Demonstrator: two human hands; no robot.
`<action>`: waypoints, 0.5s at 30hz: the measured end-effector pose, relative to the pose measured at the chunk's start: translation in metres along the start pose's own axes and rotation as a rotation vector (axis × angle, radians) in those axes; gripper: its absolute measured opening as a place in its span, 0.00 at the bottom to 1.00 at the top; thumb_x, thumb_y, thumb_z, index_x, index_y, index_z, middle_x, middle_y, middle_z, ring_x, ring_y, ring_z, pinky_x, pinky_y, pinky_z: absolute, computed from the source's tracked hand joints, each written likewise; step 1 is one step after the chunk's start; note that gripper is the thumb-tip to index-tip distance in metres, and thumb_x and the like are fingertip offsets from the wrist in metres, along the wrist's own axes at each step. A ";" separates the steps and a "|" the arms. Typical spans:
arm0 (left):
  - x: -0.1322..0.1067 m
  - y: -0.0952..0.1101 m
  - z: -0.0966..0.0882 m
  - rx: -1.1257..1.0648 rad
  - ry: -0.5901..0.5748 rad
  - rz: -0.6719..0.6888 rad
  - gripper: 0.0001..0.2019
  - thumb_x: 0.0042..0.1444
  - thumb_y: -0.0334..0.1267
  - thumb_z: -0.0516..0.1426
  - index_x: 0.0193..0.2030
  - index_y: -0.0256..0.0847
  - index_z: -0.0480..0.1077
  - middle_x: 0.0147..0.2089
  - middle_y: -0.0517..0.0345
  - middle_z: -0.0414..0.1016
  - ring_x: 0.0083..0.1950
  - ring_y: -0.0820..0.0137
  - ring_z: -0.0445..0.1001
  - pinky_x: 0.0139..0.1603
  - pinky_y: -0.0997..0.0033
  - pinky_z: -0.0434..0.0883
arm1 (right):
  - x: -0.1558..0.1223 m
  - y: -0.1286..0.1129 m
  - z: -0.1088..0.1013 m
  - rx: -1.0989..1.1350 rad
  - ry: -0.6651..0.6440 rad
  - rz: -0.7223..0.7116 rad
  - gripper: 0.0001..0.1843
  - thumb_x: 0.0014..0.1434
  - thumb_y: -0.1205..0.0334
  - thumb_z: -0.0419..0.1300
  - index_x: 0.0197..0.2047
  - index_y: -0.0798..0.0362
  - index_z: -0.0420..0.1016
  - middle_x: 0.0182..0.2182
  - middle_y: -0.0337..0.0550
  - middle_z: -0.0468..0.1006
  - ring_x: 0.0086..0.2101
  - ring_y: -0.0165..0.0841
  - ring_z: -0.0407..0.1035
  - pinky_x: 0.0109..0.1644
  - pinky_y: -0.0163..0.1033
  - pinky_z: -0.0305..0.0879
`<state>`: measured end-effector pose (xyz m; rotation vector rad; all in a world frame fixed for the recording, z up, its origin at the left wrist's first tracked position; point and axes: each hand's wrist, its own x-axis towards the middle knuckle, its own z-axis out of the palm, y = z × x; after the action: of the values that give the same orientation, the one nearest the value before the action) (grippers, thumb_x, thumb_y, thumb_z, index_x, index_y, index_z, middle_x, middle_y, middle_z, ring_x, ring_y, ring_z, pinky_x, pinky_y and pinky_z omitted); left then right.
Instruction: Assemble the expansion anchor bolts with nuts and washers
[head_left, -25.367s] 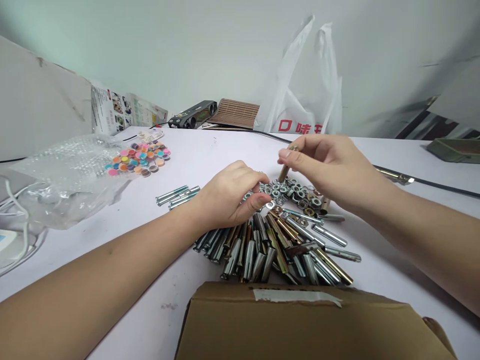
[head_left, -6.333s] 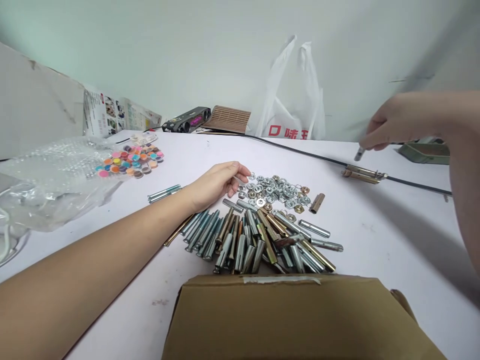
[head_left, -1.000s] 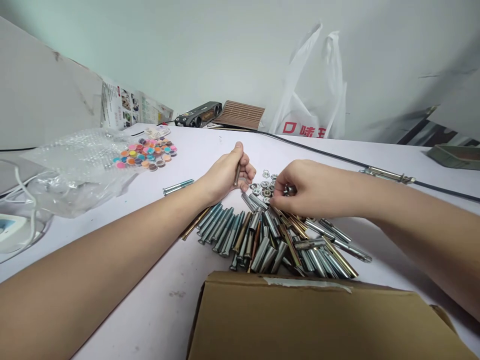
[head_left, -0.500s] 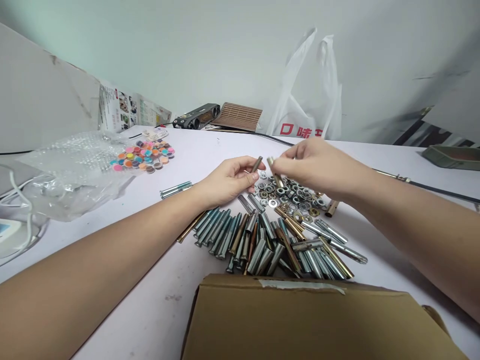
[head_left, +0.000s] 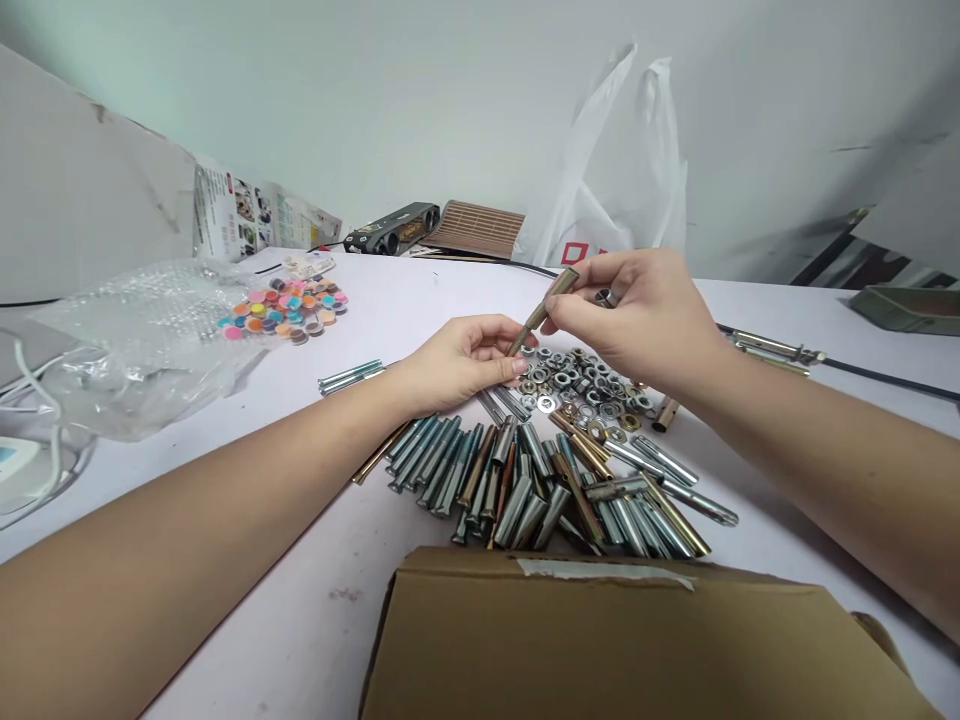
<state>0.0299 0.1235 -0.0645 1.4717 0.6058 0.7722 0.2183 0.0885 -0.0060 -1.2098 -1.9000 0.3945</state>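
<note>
My left hand [head_left: 465,362] pinches a thin dark bolt [head_left: 519,343] that points up and to the right. Between thumb and fingers, my right hand [head_left: 649,312] grips a brownish metal sleeve [head_left: 561,287], tilted and in line with the bolt. The sleeve's lower end meets the bolt's upper end; how far it sits over it I cannot tell. A small ring-shaped metal end [head_left: 606,298] shows within the right hand's curled fingers. Below the hands lie a heap of nuts and washers [head_left: 592,385], a row of cone-ended bolts [head_left: 435,460] and loose sleeves [head_left: 637,520].
A cardboard box [head_left: 630,640] stands at the near edge. On the left are bubble wrap [head_left: 142,330] and coloured discs [head_left: 289,308]. Two bolts [head_left: 350,376] lie beside my left forearm. Several metal pieces [head_left: 772,350] lie right of my right hand. A white plastic bag [head_left: 607,190] stands behind.
My right hand has risen slightly and turned, bringing its sleeve from beside the bolt to the bolt's upper end. My left hand has stayed nearly in place. More metal pieces show at the right.
</note>
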 end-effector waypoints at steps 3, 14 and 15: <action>0.000 -0.001 0.000 0.027 -0.002 0.009 0.13 0.51 0.31 0.64 0.43 0.33 0.70 0.34 0.60 0.71 0.35 0.79 0.70 0.40 0.76 0.68 | 0.000 0.002 0.000 0.034 -0.102 0.001 0.07 0.51 0.67 0.59 0.28 0.55 0.79 0.19 0.35 0.69 0.23 0.24 0.58 0.28 0.34 0.55; -0.004 0.006 -0.007 0.016 0.017 0.006 0.19 0.49 0.29 0.62 0.49 0.39 0.70 0.44 0.58 0.66 0.36 0.77 0.66 0.39 0.73 0.63 | 0.009 0.006 -0.012 -0.130 -0.369 0.093 0.17 0.58 0.51 0.60 0.45 0.51 0.80 0.24 0.38 0.76 0.17 0.23 0.56 0.22 0.35 0.51; -0.005 0.007 -0.007 -0.018 0.049 -0.020 0.18 0.49 0.29 0.62 0.48 0.39 0.70 0.42 0.59 0.65 0.34 0.78 0.65 0.37 0.74 0.63 | 0.011 0.007 -0.016 -0.187 -0.382 0.138 0.18 0.58 0.50 0.59 0.45 0.51 0.79 0.22 0.38 0.75 0.16 0.23 0.55 0.21 0.35 0.50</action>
<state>0.0209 0.1239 -0.0581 1.4315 0.6484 0.7982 0.2326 0.0988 0.0042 -1.4770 -2.2222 0.5640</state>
